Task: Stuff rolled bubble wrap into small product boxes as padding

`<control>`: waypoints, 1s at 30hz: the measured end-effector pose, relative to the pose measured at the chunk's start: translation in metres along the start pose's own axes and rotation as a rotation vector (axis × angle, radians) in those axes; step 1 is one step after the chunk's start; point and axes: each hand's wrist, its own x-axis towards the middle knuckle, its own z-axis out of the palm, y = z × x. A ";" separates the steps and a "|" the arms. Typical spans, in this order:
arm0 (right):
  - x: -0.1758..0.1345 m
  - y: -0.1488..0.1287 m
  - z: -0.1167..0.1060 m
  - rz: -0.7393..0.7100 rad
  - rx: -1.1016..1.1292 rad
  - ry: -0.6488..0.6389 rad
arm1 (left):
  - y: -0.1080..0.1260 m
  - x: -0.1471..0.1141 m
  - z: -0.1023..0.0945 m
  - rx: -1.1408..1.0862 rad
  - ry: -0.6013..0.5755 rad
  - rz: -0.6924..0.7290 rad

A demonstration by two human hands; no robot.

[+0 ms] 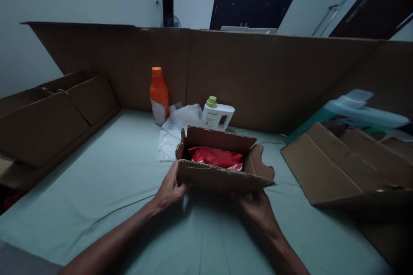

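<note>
And here 2 hands are working on 1 small cardboard box, its top standing open. The left hand is grasping the near left corner, thumb lying along the lower side, so the box is sitting just to the right of that hand and beyond it. The right hand is gripping low under the near right side, its fingertips partly hidden, with the box reaching above and ahead of it. Inside, a red packet is lying between the walls, beyond both hands and touched by neither.

Behind the box, bubble wrap is spreading over the pale green cloth. A white bottle with a green cap is standing just past the box, and an orange bottle is standing farther left. Over on the right, well apart from the right hand, a larger carton is resting beside a teal container.
</note>
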 end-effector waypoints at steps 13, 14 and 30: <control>0.021 0.067 -0.011 -0.019 0.141 -0.103 | 0.009 0.116 -0.075 0.477 0.214 0.277; 0.022 0.070 -0.008 -0.045 0.115 -0.088 | 0.013 0.142 -0.070 0.493 0.220 0.295; 0.023 0.054 -0.002 -0.050 0.124 -0.126 | 0.054 0.107 -0.169 -0.215 0.771 0.194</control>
